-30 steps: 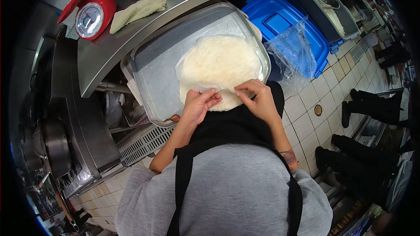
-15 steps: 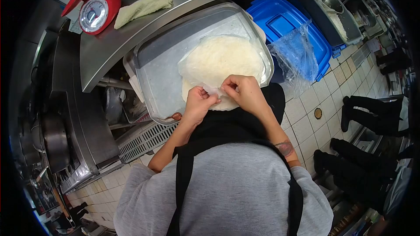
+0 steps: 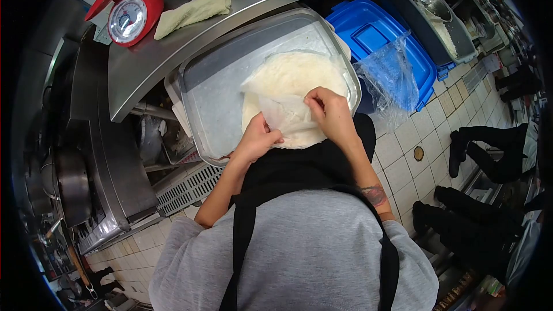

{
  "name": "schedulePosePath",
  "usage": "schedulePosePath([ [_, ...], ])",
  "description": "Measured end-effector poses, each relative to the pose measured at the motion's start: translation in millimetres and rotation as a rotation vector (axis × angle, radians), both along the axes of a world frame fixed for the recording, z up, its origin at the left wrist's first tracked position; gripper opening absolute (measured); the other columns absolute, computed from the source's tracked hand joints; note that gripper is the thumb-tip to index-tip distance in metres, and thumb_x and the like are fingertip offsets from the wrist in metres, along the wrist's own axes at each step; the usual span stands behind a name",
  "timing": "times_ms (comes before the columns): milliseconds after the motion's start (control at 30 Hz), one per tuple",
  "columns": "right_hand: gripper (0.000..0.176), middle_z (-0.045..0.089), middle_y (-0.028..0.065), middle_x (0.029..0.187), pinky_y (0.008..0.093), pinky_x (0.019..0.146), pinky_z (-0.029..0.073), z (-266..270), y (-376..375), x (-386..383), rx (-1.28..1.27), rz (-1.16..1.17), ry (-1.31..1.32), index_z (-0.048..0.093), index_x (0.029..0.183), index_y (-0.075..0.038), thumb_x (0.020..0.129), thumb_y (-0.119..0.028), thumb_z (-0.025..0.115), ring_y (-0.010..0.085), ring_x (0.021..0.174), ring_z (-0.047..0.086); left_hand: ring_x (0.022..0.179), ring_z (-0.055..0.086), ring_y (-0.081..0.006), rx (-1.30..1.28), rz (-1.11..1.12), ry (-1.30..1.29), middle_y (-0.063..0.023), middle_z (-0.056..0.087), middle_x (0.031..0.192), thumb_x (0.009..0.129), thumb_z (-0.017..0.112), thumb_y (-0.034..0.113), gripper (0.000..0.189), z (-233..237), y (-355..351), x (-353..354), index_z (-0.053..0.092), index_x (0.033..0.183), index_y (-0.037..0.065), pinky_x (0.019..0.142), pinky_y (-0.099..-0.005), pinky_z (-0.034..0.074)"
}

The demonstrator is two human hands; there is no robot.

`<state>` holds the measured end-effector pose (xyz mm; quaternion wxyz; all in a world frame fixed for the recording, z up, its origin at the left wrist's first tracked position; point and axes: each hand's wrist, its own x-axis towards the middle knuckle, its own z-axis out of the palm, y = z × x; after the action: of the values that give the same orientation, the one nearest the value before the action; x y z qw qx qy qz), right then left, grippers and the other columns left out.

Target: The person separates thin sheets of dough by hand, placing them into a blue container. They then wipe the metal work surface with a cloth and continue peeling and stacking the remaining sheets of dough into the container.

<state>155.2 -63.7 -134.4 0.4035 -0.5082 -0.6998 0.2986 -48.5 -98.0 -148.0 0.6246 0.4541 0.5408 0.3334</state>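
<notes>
On a metal tray (image 3: 210, 101) lie pale flat rounds of dough (image 3: 299, 72), one over another. A thin translucent sheet (image 3: 282, 112) shows at the near edge of the upper round, partly lifted and folded back from the round below. My right hand (image 3: 333, 116) is closed, thumb and fingers pinching the raised edge of that sheet. At the sheet's lower left, my left hand (image 3: 259, 141) has its thumb and fingers closed on the sheet close to the lower dough; its fingertips are partly hidden.
A steel counter (image 3: 173, 52) curves behind the tray, bearing a red dial scale (image 3: 135, 17) and a folded cloth (image 3: 194, 12). Right of the tray are a blue lid (image 3: 368, 29) and crumpled clear plastic (image 3: 391, 75). People in dark trousers (image 3: 489, 150) stand on the tiled floor at right.
My right hand has moved up and to the right, pulling the sheet's edge back and away from the lower round. My left hand has shifted slightly down, and the hands are farther apart.
</notes>
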Motion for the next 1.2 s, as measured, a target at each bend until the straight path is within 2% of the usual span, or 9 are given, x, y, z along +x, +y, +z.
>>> schedulePosePath([
  [100, 0.011, 0.063, 0.013, 0.079, 0.0316, 0.063, 0.049, -1.4, -4.7, -1.3, -0.033, 0.183, 0.043, 0.061, 0.09, 0.002, 0.087, -0.008, 0.063, 0.0193, 0.068, 0.061, 0.086, 0.063, -0.0152, 0.009, 0.085, -0.098, -0.0094, 0.063, 0.106, 0.09, 0.059, 0.004, 0.031, -0.7, 3.0, 2.5, 0.052, 0.119, -0.004, 0.071, -0.0289, 0.054],
  [267, 0.02, 0.061, 0.0122, 0.08, 0.0307, 0.065, 0.049, -1.3, -4.7, -5.8, -0.157, 0.15, 0.078, 0.056, 0.1, 0.001, 0.087, -0.011, 0.065, 0.0183, 0.07, 0.06, 0.086, 0.062, -0.012, 0.113, 0.325, -0.273, -0.0064, 0.065, 0.102, 0.097, 0.054, 0.012, 0.023, -21.7, 19.1, 13.8, 0.056, 0.116, -0.001, 0.074, -0.0267, 0.051],
  [433, 0.039, 0.061, 0.0085, 0.075, 0.0295, 0.062, 0.049, 22.9, -2.2, -13.8, -0.076, 0.189, 0.125, 0.061, 0.108, 0.0, 0.079, -0.021, 0.077, 0.0169, 0.065, 0.06, 0.084, 0.059, -0.0084, 0.291, 0.174, -0.248, -0.0046, 0.066, 0.095, 0.097, 0.055, 0.013, 0.018, -3.7, 18.8, 26.6, 0.061, 0.108, -0.001, 0.073, -0.0235, 0.048],
  [533, 0.023, 0.065, 0.0039, 0.072, 0.0247, 0.061, 0.048, 17.1, 11.1, -5.0, -0.232, 0.229, 0.139, 0.069, 0.098, 0.0, 0.08, -0.012, 0.076, 0.0088, 0.064, 0.058, 0.075, 0.057, -0.007, 0.362, 0.132, -0.193, -0.0022, 0.065, 0.084, 0.096, 0.056, 0.012, 0.015, 11.1, 20.9, 30.7, 0.063, 0.099, 0.0, 0.066, -0.0234, 0.047],
  [667, 0.011, 0.068, 0.0033, 0.072, 0.0227, 0.06, 0.048, 15.5, 19.1, 6.6, -0.142, 0.102, 0.223, 0.072, 0.088, 0.001, 0.08, -0.007, 0.073, 0.0064, 0.064, 0.06, 0.063, 0.054, -0.0055, 0.489, 0.049, 0.067, -0.0001, 0.061, 0.072, 0.092, 0.059, 0.01, 0.013, 6.4, 20.7, 22.1, 0.066, 0.089, 0.0, 0.058, -0.0249, 0.047],
  [867, 0.007, 0.069, 0.0056, 0.078, 0.0238, 0.062, 0.049, 26.5, 16.3, 17.3, -0.071, -0.174, 0.12, 0.071, 0.085, 0.002, 0.081, -0.003, 0.07, 0.0079, 0.068, 0.061, 0.056, 0.046, -0.003, 0.159, 0.123, -0.106, 0.006, 0.043, 0.059, 0.088, 0.061, 0.007, 0.026, 17.3, 17.8, 9.5, 0.046, 0.067, 0.005, 0.054, -0.024, 0.043],
  [967, 0.009, 0.067, 0.0064, 0.085, 0.024, 0.065, 0.049, 16.6, 11.3, 16.8, -0.009, -0.076, 0.156, 0.068, 0.091, 0.001, 0.084, -0.003, 0.066, 0.0085, 0.072, 0.06, 0.063, 0.049, -0.0042, 0.157, 0.162, -0.078, 0.0036, 0.046, 0.064, 0.087, 0.059, 0.004, 0.022, 17.5, 12.7, 13.0, 0.045, 0.069, 0.004, 0.061, -0.0232, 0.045],
  [1067, 0.016, 0.064, 0.0067, 0.087, 0.024, 0.069, 0.048, -10.3, 8.3, 2.0, -0.214, 0.093, 0.46, 0.062, 0.103, -0.001, 0.087, -0.003, 0.061, 0.0096, 0.074, 0.059, 0.079, 0.056, -0.007, 0.44, 0.057, 0.218, -0.0032, 0.06, 0.083, 0.085, 0.057, 0.0, 0.005, -9.6, 16.3, -3.2, 0.057, 0.09, -0.001, 0.072, -0.0236, 0.047],
  [1200, 0.022, 0.053, 0.0058, 0.072, 0.0254, 0.062, 0.043, 8.2, -5.3, -23.5, -0.189, 0.128, 0.276, 0.057, 0.114, -0.005, 0.091, -0.007, 0.056, 0.0084, 0.065, 0.051, 0.09, 0.056, -0.0086, 0.399, 0.27, -0.103, -0.0059, 0.062, 0.097, 0.086, 0.056, -0.002, 0.022, 16.7, 12.5, 20.2, 0.054, 0.108, -0.002, 0.077, -0.0246, 0.046],
])
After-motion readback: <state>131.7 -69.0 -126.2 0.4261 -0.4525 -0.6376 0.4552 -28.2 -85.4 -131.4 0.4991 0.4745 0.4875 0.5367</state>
